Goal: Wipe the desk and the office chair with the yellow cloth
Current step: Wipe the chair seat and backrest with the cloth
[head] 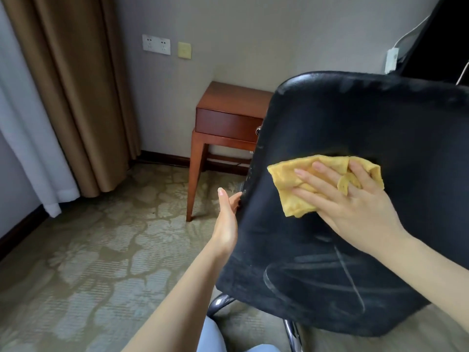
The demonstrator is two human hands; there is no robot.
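Patterned beige-green carpet (88, 250) covers the floor under and to the left of the chair. Black fabric office chair (355, 128) fills the right half of the view, backrest facing the camera and tilted. Pale streaks and smears show on the lower backrest.

Left of the chair, well apart: brown floor-length curtain (76, 85), with a white sheer curtain (25, 135) further left. Reddish-brown wooden side table with one drawer (228, 118) stands behind the chair's left edge against the wall, its right end hidden by the backrest.

Right hand (355, 207): flat on the mid backrest, fingers straight and spread, pressing the crumpled yellow cloth (286, 179) against the fabric. The cloth sticks out left of the fingertips, and one fold comes up between the fingers.

Left hand (227, 222): grips the chair's left edge at about cloth height, thumb on the near side, fingers curling round the edge and mostly hidden.

Chrome base tubes (293, 331) show below the backrest's bottom edge. White double wall socket (156, 44) and a small cream wall plate (184, 50) sit on the wall above and left of the chair. White plug block with a cable (392, 59) is on the wall just above the chair's top edge.
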